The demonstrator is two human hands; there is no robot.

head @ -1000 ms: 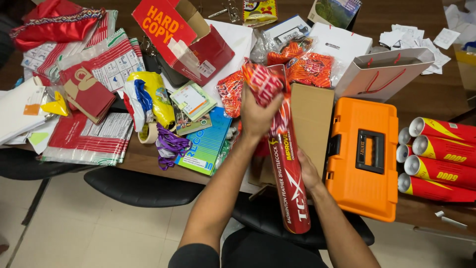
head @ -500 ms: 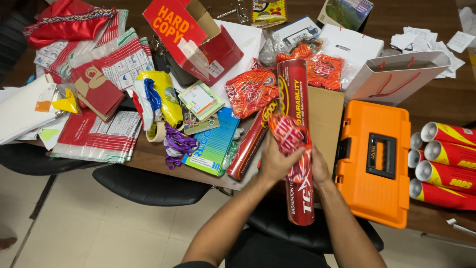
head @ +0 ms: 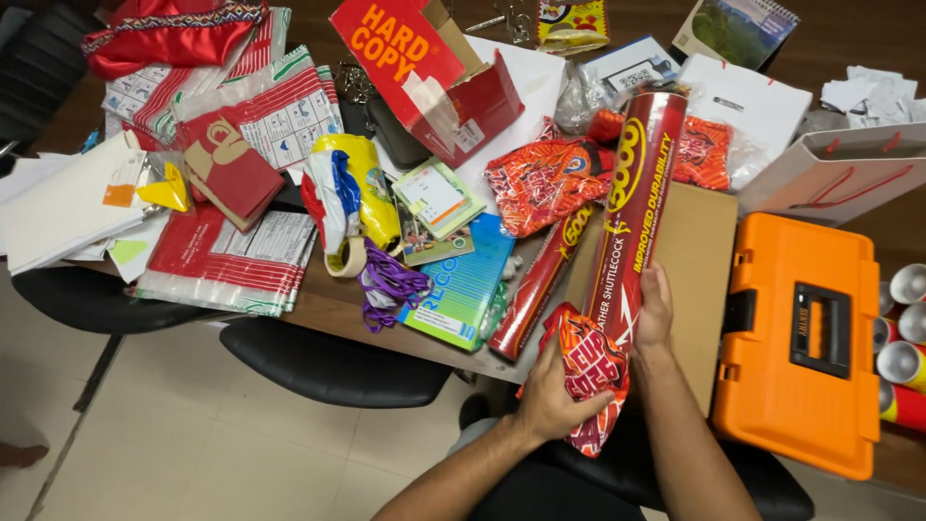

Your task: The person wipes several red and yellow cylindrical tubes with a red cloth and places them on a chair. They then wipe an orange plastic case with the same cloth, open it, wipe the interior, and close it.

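My right hand [head: 656, 311] grips a long red shuttlecock tube [head: 637, 203] near its lower end; the tube points away from me over the table. Against the tube's near end, my left hand [head: 552, 396] clutches a crumpled red-orange plastic wrapper [head: 590, 369]. A second red tube [head: 540, 280] lies slanted on the table just left of the held one. A flat brown cardboard sheet [head: 699, 260] lies under the tube.
An orange toolbox [head: 805, 347] sits to the right, with several red tubes [head: 902, 362] stacked beyond it. A red cardboard box [head: 424, 68], red mailing bags [head: 231, 251], a blue booklet [head: 458, 285], a white paper bag [head: 839, 169] and black chairs [head: 333, 357] crowd the scene.
The wrapper came down from the tube's far end to its near end in my left hand. The tube now points further away over the table.
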